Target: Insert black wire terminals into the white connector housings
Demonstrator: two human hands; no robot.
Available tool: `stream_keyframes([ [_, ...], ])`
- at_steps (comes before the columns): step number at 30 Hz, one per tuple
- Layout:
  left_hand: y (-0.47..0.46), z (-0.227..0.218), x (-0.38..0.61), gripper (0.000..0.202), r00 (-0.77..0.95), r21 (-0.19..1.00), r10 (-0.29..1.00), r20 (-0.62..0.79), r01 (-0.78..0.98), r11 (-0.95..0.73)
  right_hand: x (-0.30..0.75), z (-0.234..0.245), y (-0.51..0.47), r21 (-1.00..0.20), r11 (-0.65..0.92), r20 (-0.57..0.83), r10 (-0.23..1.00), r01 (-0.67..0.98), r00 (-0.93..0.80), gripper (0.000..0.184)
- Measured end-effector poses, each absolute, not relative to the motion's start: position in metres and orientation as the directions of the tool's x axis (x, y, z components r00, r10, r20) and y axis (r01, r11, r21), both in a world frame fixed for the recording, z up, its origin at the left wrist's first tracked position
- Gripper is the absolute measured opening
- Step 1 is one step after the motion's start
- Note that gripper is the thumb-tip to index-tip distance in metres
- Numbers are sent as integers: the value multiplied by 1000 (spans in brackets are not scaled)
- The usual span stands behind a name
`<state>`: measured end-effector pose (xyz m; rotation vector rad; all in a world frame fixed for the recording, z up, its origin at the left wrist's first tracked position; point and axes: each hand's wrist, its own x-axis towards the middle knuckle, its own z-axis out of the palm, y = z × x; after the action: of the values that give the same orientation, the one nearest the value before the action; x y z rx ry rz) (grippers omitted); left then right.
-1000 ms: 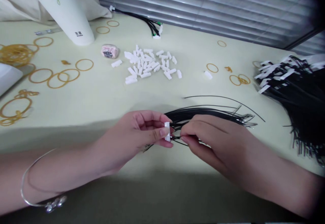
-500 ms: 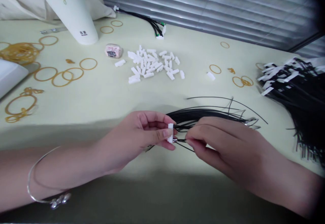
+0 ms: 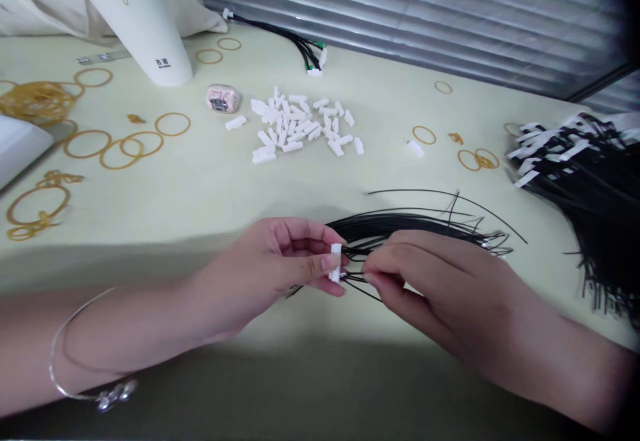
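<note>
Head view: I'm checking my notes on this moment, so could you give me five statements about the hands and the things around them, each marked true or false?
1. The left hand holds a white connector. True.
2. The right hand is pinching a rubber band. False: it pinches a black wire beside the connector.
3. A heap of small white pieces lies beyond the hands. True.
4. The bracelet is on the right wrist. False: it is on the left wrist.
5. A large bundle of black wires lies at the right edge of the picture. True.
</note>
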<state>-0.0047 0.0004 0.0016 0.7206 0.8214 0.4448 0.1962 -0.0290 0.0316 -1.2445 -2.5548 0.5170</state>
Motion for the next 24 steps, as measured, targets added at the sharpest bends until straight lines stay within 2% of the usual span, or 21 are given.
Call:
stream_keyframes([
  [14, 0, 4, -4, 22, 597, 713, 606, -526, -79, 696, 195, 32, -31, -375, 591, 76, 787, 714, -612, 22],
  [19, 0, 2, -5, 21, 607, 700, 604, -517, -108, 706, 198, 31, -34, -390, 607, 87, 773, 692, -629, 17],
  [24, -1, 1, -5, 20, 606, 711, 603, -518, -86, 698, 198, 30, -36, -387, 598, 59, 776, 702, -628, 19],
])
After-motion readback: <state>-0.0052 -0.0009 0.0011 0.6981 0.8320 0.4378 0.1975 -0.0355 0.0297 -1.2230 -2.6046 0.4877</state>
